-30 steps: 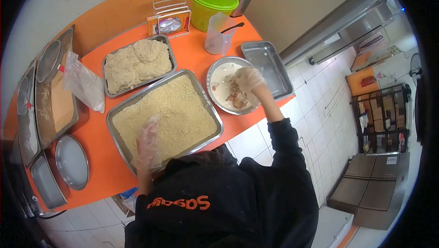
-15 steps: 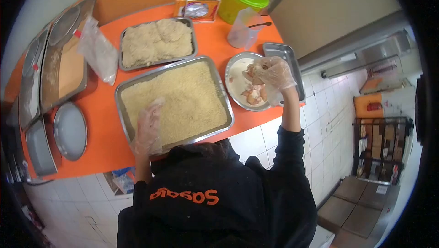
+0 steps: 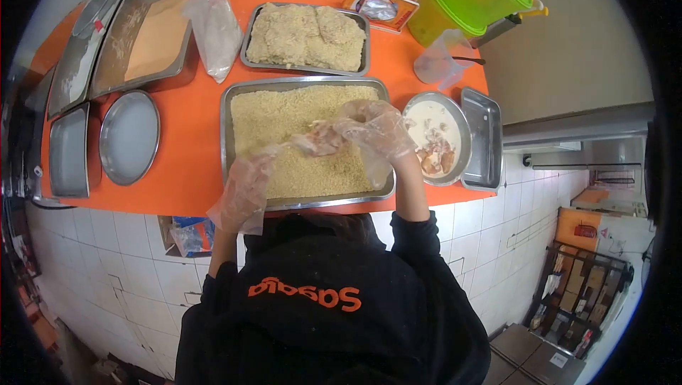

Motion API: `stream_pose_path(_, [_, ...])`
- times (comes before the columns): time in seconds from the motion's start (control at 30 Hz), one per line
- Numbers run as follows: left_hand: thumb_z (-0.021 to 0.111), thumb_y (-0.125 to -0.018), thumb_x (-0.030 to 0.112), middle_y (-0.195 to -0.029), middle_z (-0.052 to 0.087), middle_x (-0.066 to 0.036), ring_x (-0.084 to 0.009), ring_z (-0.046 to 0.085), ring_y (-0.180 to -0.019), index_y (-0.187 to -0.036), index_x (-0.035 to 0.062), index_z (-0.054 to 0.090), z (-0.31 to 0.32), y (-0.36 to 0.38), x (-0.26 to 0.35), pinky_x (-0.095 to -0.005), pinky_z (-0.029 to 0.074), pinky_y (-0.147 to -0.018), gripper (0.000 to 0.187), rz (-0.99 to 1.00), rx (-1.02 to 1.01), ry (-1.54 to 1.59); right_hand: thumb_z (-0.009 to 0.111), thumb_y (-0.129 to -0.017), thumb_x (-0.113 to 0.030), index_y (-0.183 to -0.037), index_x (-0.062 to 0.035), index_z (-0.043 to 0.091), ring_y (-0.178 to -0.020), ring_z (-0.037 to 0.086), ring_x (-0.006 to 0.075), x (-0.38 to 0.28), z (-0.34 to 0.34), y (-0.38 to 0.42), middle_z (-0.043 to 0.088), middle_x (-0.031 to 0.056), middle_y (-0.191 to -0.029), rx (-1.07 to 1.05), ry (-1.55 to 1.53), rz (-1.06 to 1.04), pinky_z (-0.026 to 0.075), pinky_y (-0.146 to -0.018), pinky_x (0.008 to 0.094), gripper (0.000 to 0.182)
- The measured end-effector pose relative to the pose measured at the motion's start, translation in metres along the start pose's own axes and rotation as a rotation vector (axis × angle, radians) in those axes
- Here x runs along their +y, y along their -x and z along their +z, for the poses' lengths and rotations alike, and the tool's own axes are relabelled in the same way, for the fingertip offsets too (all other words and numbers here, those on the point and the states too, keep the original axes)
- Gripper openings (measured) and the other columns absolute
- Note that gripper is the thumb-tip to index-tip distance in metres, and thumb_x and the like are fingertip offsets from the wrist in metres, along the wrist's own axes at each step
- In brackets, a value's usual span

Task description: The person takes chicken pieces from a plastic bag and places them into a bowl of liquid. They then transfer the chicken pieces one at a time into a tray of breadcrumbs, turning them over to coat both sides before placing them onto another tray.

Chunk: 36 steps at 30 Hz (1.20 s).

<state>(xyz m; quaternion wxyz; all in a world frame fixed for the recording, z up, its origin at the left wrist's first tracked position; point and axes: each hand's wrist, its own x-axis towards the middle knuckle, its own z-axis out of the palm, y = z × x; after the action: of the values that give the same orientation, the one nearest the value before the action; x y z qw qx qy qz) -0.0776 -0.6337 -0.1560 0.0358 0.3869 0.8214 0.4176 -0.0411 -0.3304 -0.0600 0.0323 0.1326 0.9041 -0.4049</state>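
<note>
My right hand (image 3: 376,129), in a clear plastic glove, grips a piece of raw chicken (image 3: 317,139) over the crumb tray. Fingers stretched out, my gloved left hand (image 3: 249,182) reaches to the left end of the piece; blur hides whether they touch. Beneath both hands lies a large metal tray (image 3: 226,111) filled with pale breadcrumbs (image 3: 312,175). To the right, a round metal bowl (image 3: 465,133) holds white batter and more raw chicken pieces (image 3: 435,158).
Behind stands a tray of crumb-coated pieces (image 3: 305,37). At left are a bag of powder (image 3: 215,26), a flour pan (image 3: 160,40) and a round dish (image 3: 130,138). At right are an oblong metal tray (image 3: 483,140), a plastic jug (image 3: 437,65) and green tubs (image 3: 455,5).
My right hand has moved left from the batter bowl to above the crumbs, carrying a chicken piece. My left hand has lifted off the crumbs toward it. The view has shifted.
</note>
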Motion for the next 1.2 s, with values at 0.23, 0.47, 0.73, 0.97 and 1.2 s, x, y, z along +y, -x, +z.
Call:
stream_pose_path(0.23, [0.051,-0.093,0.017,-0.12,0.061,-0.02,-0.0368,0.057,-0.102,-0.118,0.0004,0.06,0.053,-0.008,0.029,-0.046,0.044,-0.093,0.031,0.181,-0.413,0.426,0.078,-0.081,-0.011,-0.145,-0.0076,0.043,-0.09,0.063,0.014,0.041,-0.03,0.024,0.066,0.0081,-0.108,0.207,-0.588,0.151,0.052,-0.081,0.0291,0.073])
stream_pose_path(0.47, [0.05,-0.094,0.019,-0.115,0.061,-0.022,-0.0383,0.059,-0.097,-0.135,-0.0025,0.048,0.083,-0.044,0.051,-0.0481,0.044,-0.093,0.046,-0.2,-0.762,0.327,0.075,-0.084,-0.013,-0.148,-0.0085,0.039,-0.097,0.062,0.0183,0.071,-0.066,0.065,0.059,0.0111,-0.124,0.505,-0.542,0.295,0.053,-0.084,0.0299,0.073])
stream_pose_path(0.73, [0.046,-0.098,0.027,-0.112,0.06,-0.027,-0.0352,0.058,-0.109,-0.147,-0.0045,0.031,0.144,-0.052,0.031,-0.0461,0.046,-0.098,0.06,0.335,-0.4,0.203,0.073,-0.085,-0.01,-0.149,-0.0051,0.036,-0.116,0.055,0.0221,0.146,-0.07,0.089,0.053,0.0138,-0.134,0.617,-0.652,0.219,0.048,-0.096,0.0362,0.074])
stream_pose_path(0.97, [0.044,-0.097,0.019,-0.144,0.045,-0.019,-0.0318,0.042,-0.135,-0.137,0.001,0.047,0.094,-0.11,0.073,-0.0422,0.033,-0.113,0.044,-0.074,-0.738,-0.243,0.07,-0.086,-0.007,-0.15,-0.0039,0.033,-0.117,0.056,0.0239,0.138,-0.08,0.095,0.053,0.0158,-0.135,0.683,-0.724,0.184,0.048,-0.099,0.0383,0.074])
stream_pose_path(1.2, [0.055,-0.091,0.02,-0.14,0.05,-0.017,-0.0328,0.049,-0.126,-0.124,0.0082,0.061,0.145,-0.17,0.038,-0.0387,0.038,-0.108,0.036,0.182,-0.473,-0.535,0.07,-0.086,-0.007,-0.149,-0.0021,0.034,-0.114,0.058,0.0236,0.142,-0.088,0.093,0.053,0.0163,-0.135,0.697,-0.716,0.145,0.049,-0.097,0.0367,0.072])
